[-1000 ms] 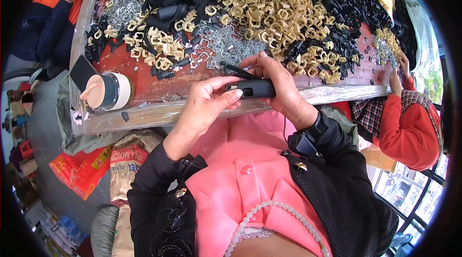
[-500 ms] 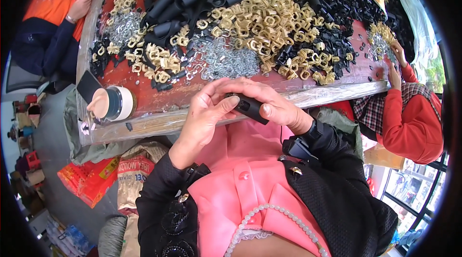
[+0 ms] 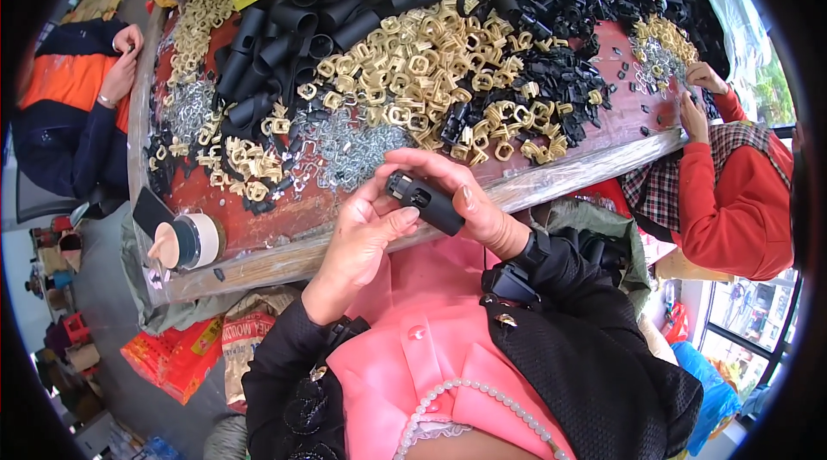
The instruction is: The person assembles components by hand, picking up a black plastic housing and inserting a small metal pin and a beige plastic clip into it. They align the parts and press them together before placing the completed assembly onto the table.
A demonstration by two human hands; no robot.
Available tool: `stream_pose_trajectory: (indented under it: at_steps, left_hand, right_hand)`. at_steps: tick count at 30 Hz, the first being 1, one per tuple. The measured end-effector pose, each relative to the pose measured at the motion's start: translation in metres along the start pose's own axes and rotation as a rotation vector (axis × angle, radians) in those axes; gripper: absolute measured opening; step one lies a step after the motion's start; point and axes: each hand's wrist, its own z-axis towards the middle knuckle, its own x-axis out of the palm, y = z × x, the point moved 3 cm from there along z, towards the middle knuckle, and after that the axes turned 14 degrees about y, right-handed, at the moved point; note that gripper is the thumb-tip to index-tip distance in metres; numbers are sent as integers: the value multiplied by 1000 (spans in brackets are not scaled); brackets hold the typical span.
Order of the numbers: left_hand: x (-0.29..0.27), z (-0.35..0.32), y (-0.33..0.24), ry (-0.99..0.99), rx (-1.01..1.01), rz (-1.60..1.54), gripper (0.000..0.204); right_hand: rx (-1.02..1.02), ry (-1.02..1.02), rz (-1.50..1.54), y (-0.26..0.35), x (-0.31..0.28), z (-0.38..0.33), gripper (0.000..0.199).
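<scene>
Between my two hands, just above the table's near edge, is a black plastic tube fitting (image 3: 441, 212) with an opening in its side. My left hand (image 3: 363, 234) grips its far left end, the thumb pressed along the side. My right hand (image 3: 469, 197) curls over from the right, fingers across the back and thumb near the lower end. Beyond my hands lie a heap of silvery metal clips (image 3: 357, 146) and a larger pile of beige plastic rings (image 3: 413, 64). More black tubes (image 3: 289, 21) are stacked behind them.
A wooden edge (image 3: 267, 269) borders the red table. A lidded cup (image 3: 196, 240) stands at the near left corner beside a dark flat panel (image 3: 152, 212). A person in orange and navy (image 3: 73, 107) sits left; another in red sleeves (image 3: 732, 202) handles small parts at right.
My view has shifted, so the table sits lower and further left. The tube has turned a little, and its side opening now shows. Both hands still hold it.
</scene>
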Motion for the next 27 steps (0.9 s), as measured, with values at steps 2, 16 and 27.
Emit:
stream_pose_trajectory:
  at_steps: [2, 16, 27]
  left_hand:
    - [2, -1, 1, 7, -10, -1, 50]
    - [-2, -36, 0, 24, -12, -25, 52]
    - [-15, -40, -4, 16, 23, 133, 50]
  right_hand:
    - [-12, -16, -4, 2, 2, -1, 99]
    - [-14, -80, 117, -15, 24, 5, 83]
    - [478, -128, -622, 65, -34, -133, 58]
